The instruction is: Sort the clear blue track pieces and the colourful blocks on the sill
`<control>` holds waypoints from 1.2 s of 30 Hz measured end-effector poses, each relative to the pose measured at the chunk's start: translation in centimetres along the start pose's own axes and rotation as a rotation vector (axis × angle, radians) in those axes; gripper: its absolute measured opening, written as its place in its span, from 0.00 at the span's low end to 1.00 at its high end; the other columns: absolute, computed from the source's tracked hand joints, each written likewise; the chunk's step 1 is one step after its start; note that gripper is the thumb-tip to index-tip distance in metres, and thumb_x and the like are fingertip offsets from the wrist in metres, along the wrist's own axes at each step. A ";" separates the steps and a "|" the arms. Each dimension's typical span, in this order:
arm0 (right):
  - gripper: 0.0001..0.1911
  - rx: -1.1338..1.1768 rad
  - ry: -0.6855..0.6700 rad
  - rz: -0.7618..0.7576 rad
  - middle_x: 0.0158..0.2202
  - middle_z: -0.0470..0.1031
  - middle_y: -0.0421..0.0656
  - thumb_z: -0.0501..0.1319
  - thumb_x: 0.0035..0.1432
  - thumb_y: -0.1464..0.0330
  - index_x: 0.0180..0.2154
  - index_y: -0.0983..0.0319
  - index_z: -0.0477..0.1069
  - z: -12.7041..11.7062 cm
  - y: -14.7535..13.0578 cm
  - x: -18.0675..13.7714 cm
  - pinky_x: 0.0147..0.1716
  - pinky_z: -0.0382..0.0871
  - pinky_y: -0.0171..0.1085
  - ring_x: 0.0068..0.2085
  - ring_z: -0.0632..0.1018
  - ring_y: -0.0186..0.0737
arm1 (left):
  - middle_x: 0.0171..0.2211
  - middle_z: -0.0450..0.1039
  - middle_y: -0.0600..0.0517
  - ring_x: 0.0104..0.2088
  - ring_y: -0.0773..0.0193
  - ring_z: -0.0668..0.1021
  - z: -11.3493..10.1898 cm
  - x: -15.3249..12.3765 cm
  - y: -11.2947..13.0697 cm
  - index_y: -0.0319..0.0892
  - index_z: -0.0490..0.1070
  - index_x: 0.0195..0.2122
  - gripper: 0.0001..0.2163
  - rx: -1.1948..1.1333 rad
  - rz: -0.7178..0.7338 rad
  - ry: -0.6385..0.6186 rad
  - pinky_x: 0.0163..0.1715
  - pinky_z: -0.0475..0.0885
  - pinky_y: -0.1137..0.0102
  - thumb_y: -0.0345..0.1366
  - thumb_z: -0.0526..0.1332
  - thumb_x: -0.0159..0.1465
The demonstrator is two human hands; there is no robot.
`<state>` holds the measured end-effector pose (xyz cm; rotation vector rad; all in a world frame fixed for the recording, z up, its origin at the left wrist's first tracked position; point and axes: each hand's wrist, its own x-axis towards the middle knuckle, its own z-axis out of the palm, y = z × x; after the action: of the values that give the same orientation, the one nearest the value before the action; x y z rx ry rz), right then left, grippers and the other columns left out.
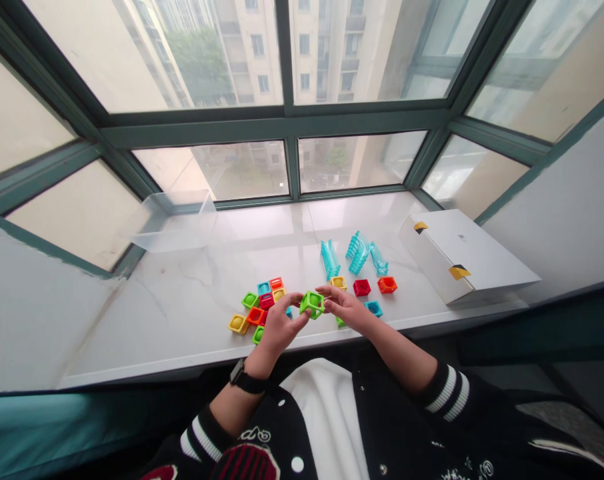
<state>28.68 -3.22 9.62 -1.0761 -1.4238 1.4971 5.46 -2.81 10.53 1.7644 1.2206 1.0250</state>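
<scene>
Both hands hold one green hollow plastic cube (312, 304) a little above the front edge of the white marble worktop (192, 300), which lies under a large window. The left hand (277, 328) takes the cube from its left side, and its fingers (293, 301) are closed on it. The right hand (348, 308) takes it from the right side, with its fingers (327, 292) also pressed against the cube. On the left wrist there is a black wristwatch (244, 379).

Just beside the left hand lies a cluster of coloured plastic cubes (262, 301) in yellow, orange, red, green and blue. Behind the right hand stand a yellow cube (339, 283), a red cube (361, 287) and an orange cube (387, 285) in a row, and a blue cube (373, 308) lies close to the right wrist. Further back are translucent blue ribbed track pieces (358, 253). A white cardboard box (465, 257) rests at the right, and a clear plastic container (175, 223) stands at the far left, near the glass.
</scene>
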 end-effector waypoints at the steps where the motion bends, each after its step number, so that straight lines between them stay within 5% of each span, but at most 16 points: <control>1: 0.34 -0.039 0.005 -0.027 0.58 0.75 0.51 0.70 0.60 0.47 0.61 0.56 0.71 0.1 -0.1 -0.1 0.52 0.80 0.48 0.52 0.81 0.48 | 0.44 0.83 0.47 0.44 0.56 0.83 0.0 0.0 0.0 0.43 0.76 0.48 0.15 0.011 -0.007 0.011 0.49 0.79 0.59 0.43 0.70 0.62; 10: 0.17 -0.380 0.068 -0.297 0.54 0.76 0.48 0.63 0.70 0.58 0.56 0.53 0.77 0.9 -1.5 -0.9 0.52 0.81 0.46 0.50 0.81 0.45 | 0.42 0.82 0.49 0.41 0.58 0.83 0.5 0.0 0.1 0.44 0.77 0.47 0.14 0.032 -0.060 0.037 0.45 0.79 0.63 0.45 0.69 0.64; 15: 0.18 -0.316 0.113 -0.234 0.52 0.77 0.48 0.63 0.69 0.57 0.56 0.55 0.76 0.1 -1.1 -0.9 0.52 0.81 0.47 0.48 0.82 0.45 | 0.49 0.82 0.47 0.45 0.57 0.83 0.8 -0.1 -0.5 0.45 0.75 0.54 0.21 -0.050 -0.026 -0.041 0.51 0.79 0.58 0.48 0.70 0.64; 20: 0.29 -0.172 0.109 -0.102 0.54 0.76 0.48 0.66 0.66 0.57 0.65 0.55 0.67 -1.1 -0.2 -1.2 0.53 0.80 0.48 0.50 0.83 0.45 | 0.52 0.80 0.47 0.45 0.58 0.83 1.7 -0.1 -0.9 0.47 0.74 0.57 0.21 -0.093 -0.002 -0.109 0.53 0.79 0.57 0.47 0.70 0.65; 24: 0.28 -0.229 0.071 -0.096 0.55 0.76 0.49 0.69 0.62 0.58 0.62 0.56 0.71 -2.4 0.1 -1.9 0.55 0.80 0.49 0.51 0.83 0.47 | 0.53 0.79 0.48 0.45 0.59 0.82 2.8 0.1 -1.5 0.47 0.73 0.56 0.21 -0.097 0.021 -0.149 0.54 0.78 0.57 0.43 0.71 0.63; 30: 0.26 -0.345 0.167 -0.095 0.53 0.77 0.48 0.72 0.58 0.60 0.57 0.57 0.75 -5.8 0.2 -3.8 0.56 0.80 0.50 0.50 0.83 0.47 | 0.53 0.78 0.46 0.43 0.59 0.82 5.7 0.8 -3.7 0.47 0.73 0.56 0.23 -0.048 -0.060 -0.317 0.40 0.81 0.63 0.40 0.73 0.60; 36: 0.25 -0.419 0.238 -0.100 0.56 0.76 0.49 0.71 0.59 0.60 0.57 0.56 0.74 -8.1 0.7 -5.8 0.59 0.78 0.51 0.54 0.82 0.49 | 0.56 0.73 0.47 0.39 0.62 0.80 9.3 0.9 -5.1 0.48 0.71 0.57 0.26 0.099 0.022 -0.398 0.46 0.79 0.61 0.37 0.74 0.58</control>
<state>38.28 -6.09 9.21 -1.3606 -1.6296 0.9824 12.29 -1.78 2.36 1.9462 1.0150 0.5919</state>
